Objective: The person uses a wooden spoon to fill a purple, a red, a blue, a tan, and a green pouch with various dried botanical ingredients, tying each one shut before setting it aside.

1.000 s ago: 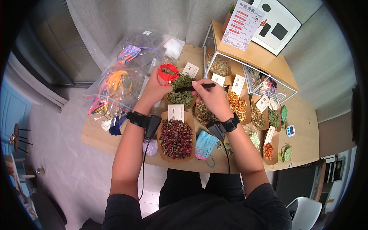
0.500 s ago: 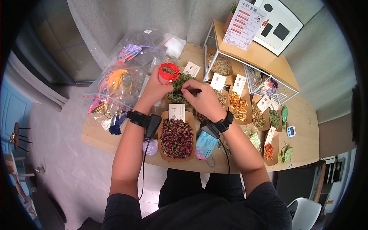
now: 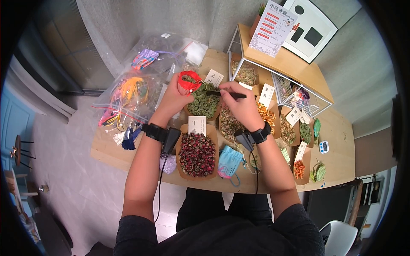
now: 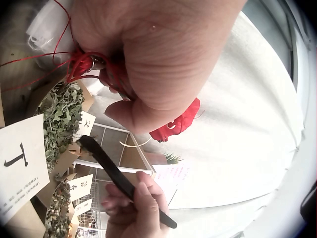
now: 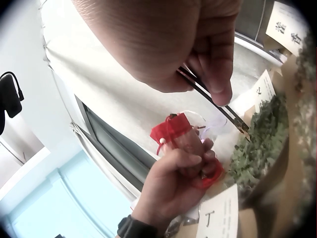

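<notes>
My left hand [image 3: 174,99] grips a small red drawstring pouch [image 3: 189,86] whose mouth faces up, with greenish herb inside. Red cords [image 4: 81,64] hang about that hand in the left wrist view. Between thumb and fingers, my right hand [image 3: 241,105] pinches a narrow black scoop [image 4: 111,168]. Its tip overlaps the dried green leaves [image 5: 262,144] in the right wrist view, with small bits at the end. Those leaves fill a paper tray just right of the pouch, with a white label card [image 3: 214,77] behind them.
Dried rosebuds [image 3: 196,154] fill a tray nearer the body. Trays of orange petals [image 3: 265,114] and other herbs stand to the right. Clear plastic bags [image 3: 128,91] with tassels lie left. A blue pouch [image 3: 230,161] sits at the front edge; a wooden-topped rack [image 3: 294,59] stands behind.
The right hand with the scoop moved left over the leaves, then back right to their right edge. My left hand and the red pouch have stayed nearly still.
</notes>
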A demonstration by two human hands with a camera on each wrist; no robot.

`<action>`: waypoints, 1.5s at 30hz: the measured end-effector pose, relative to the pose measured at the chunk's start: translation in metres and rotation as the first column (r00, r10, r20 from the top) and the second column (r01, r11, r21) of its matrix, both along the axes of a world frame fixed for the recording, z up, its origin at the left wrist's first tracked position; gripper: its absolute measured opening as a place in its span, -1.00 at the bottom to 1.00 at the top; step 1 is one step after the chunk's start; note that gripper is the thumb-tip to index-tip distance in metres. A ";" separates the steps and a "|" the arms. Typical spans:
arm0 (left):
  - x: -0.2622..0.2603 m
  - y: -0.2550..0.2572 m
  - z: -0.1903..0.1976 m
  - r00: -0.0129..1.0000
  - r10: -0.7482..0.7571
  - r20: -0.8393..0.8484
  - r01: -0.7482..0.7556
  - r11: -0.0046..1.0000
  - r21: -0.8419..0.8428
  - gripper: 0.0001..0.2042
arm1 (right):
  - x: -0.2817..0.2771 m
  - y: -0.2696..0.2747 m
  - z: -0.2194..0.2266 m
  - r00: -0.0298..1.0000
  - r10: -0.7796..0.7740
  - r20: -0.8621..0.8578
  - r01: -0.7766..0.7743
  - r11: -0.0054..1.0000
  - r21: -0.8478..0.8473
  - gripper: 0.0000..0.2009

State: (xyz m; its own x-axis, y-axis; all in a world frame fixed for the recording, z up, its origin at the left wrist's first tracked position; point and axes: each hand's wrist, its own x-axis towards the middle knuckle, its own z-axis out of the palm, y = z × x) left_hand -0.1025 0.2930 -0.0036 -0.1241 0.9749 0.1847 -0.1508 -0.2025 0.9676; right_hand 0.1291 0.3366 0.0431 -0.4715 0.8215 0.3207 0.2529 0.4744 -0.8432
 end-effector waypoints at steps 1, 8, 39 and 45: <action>0.000 0.000 0.000 1.000 0.000 -0.003 0.000 1.000 -0.005 -0.36 | 0.000 0.000 0.008 1.000 -0.014 -0.009 0.014 1.000 -0.005 -0.84; -0.001 0.001 -0.002 1.000 -0.015 -0.017 0.015 1.000 0.007 -0.36 | -0.015 -0.007 0.065 0.980 -0.023 -0.197 0.017 0.999 -0.036 -0.84; -0.003 0.004 -0.011 0.998 0.039 -0.052 -0.037 0.999 0.032 -0.35 | -0.014 -0.013 0.003 0.974 0.020 0.225 -0.025 0.999 0.021 -0.81; -0.002 0.002 -0.007 0.993 0.067 -0.094 -0.063 0.997 0.036 -0.33 | -0.006 -0.003 0.006 0.972 -0.185 0.146 0.193 0.980 -0.049 -0.78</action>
State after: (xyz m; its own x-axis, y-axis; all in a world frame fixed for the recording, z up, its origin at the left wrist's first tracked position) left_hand -0.1044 0.2946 -0.0102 -0.1674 0.9585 0.2308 -0.0441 -0.2412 0.9695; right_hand 0.1236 0.3337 0.0495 -0.3423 0.9162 0.2081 0.4503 0.3544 -0.8195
